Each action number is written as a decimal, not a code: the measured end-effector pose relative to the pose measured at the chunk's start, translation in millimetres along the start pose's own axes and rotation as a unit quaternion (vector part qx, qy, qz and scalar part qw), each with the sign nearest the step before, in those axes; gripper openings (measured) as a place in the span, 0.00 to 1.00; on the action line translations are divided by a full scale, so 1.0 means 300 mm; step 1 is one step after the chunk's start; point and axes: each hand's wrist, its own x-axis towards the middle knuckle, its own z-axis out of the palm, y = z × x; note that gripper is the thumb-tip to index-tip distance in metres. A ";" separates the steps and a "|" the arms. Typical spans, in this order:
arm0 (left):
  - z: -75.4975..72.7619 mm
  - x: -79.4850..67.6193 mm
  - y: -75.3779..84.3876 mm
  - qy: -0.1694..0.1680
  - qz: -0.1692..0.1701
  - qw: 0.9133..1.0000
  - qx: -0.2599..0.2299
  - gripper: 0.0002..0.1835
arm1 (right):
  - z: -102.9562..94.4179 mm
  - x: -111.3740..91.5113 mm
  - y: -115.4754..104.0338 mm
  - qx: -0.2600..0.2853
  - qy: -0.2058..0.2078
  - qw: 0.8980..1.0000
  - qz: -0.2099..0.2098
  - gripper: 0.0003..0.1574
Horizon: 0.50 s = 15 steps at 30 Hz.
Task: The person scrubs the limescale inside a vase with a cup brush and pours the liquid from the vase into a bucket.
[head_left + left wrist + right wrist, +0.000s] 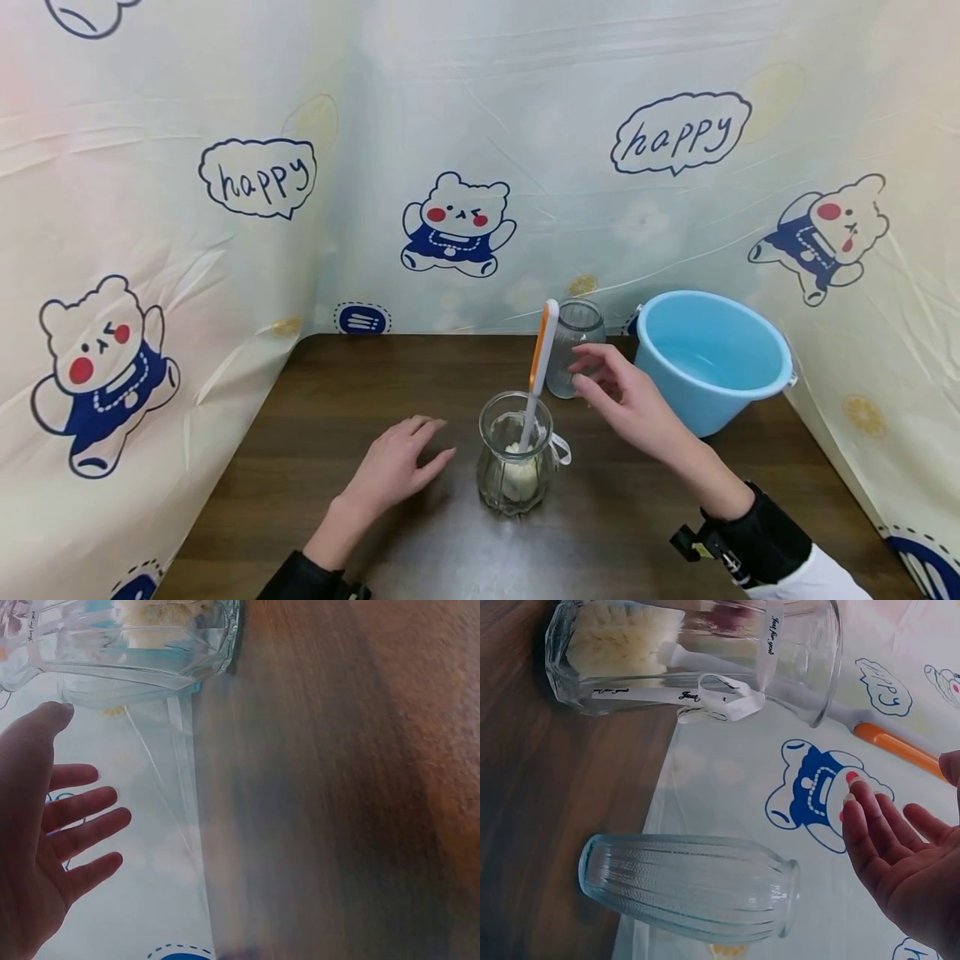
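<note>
A clear glass jar [495, 475] with a white printed ribbon [731, 697] tied at its neck stands mid-table. Inside it leans a bottle brush, its cream bristle head [619, 637] low in the jar and its white-and-orange handle [543, 346] rising past the rim. To the jar's left, my left hand [393, 467] hovers over the table with fingers spread, holding nothing. My right hand [626, 396] is raised right of the jar, fingers loosely bent and apart from the handle. Behind stands a ribbed glass vase [690, 885], partly overlapped by the handle and right fingertips in the head view.
A light blue bucket [705, 350] stands at the back right of the dark wooden table [360, 375], close to my right forearm. A pale curtain [450, 100] printed with bears and "happy" bubbles encloses the back and sides.
</note>
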 end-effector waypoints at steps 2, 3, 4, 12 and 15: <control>-0.003 0.006 0.006 0.002 0.005 1.000 -0.013 0.28 | -0.006 0.004 -0.001 -0.001 0.005 1.000 -0.004 0.25; -0.005 0.010 0.010 0.001 0.008 1.000 -0.018 0.30 | -0.009 0.007 -0.004 -0.002 0.007 1.000 -0.006 0.25; -0.008 0.013 0.017 -0.001 0.010 1.000 -0.027 0.33 | -0.013 0.011 -0.009 -0.004 0.009 1.000 -0.009 0.25; -0.001 0.049 0.076 -0.030 0.006 0.989 -0.143 0.52 | -0.056 0.066 -0.093 -0.010 0.022 0.999 -0.047 0.27; 0.013 0.065 0.087 -0.025 0.002 0.982 -0.185 0.54 | -0.063 0.085 -0.126 -0.019 0.027 0.998 -0.059 0.28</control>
